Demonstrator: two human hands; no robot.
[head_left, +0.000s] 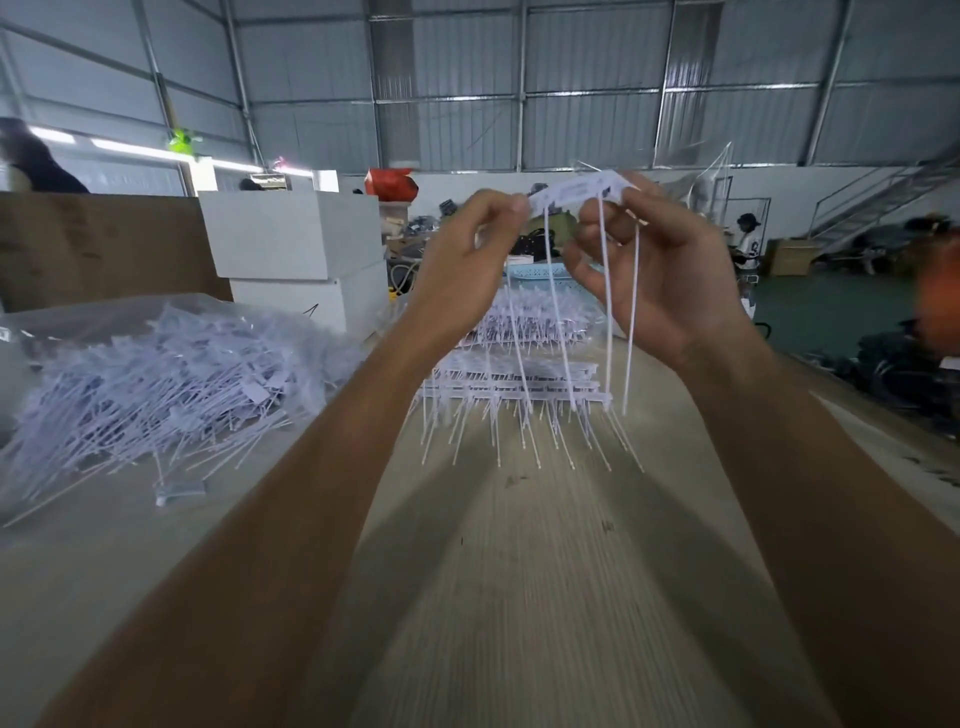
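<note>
Both my hands are raised above the wooden table (545, 571), holding a white strip of plastic ties (576, 189) between them. My left hand (467, 254) pinches the strip's left end with thumb and fingertips. My right hand (660, 270) pinches its right end, palm toward me. Several thin white tails hang down from the strip in front of my right palm. Beneath the hands, a stack of similar tie strips (519, 374) lies on the table with tails pointing toward me.
A big loose heap of white ties (156, 374) lies on clear plastic at the left. White boxes (296, 249) stand behind it, beside a brown board (104, 244). A pale blue basket (540, 273) sits beyond the stack. People and clutter fill the hall floor at the right.
</note>
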